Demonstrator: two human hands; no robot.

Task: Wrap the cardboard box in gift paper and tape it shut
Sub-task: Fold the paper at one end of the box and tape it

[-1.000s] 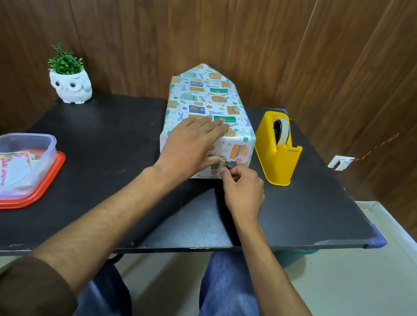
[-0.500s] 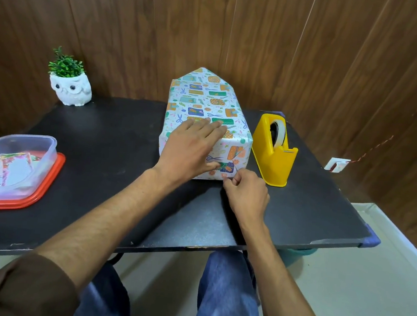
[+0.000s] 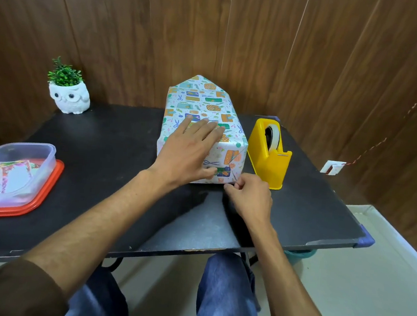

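Wrapped box sits mid-desk, toward the back edge. Left hand lies flat on top, fingers straight, pressing. Right hand has slid down the near face to the bottom right corner, fingers curled; can't tell if it pinches anything. Near end looks sealed; far flap still up.

Black table: box, dispenser, tub, planter

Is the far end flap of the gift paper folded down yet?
No, the far flap juts up in a point past the far edge of the wrapped box, not folded against its end.
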